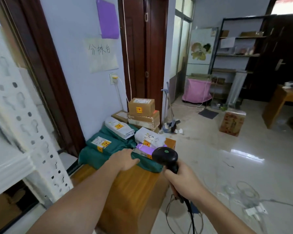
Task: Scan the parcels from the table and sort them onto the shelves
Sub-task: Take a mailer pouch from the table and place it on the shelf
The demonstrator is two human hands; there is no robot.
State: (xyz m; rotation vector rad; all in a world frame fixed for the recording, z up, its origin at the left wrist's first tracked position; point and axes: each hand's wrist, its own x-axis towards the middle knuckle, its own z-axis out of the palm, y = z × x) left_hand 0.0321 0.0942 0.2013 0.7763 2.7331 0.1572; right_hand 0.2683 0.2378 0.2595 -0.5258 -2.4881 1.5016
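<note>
Parcels crowd the far end of a wooden table (132, 188). Green mailer bags (98, 157) lie nearest, one with a white and yellow label (101, 143). A purple parcel (145, 148) lies under a grey mailer (149, 137); another grey mailer (118, 127) lies behind. Cardboard boxes (141, 107) are stacked at the back. My left hand (125, 158) rests on the near green bag, fingers over its edge. My right hand (181, 181) grips the handle of a black barcode scanner (165, 157), whose head points at the purple parcel.
A white perforated shelf post (29, 125) stands close on the left. A dark shelf unit (235, 54) stands across the room, with a pink-covered cart (197, 90), a carton (233, 123) on the tiled floor, and a wooden desk (284, 102) at right. Cables (184, 213) trail below the scanner.
</note>
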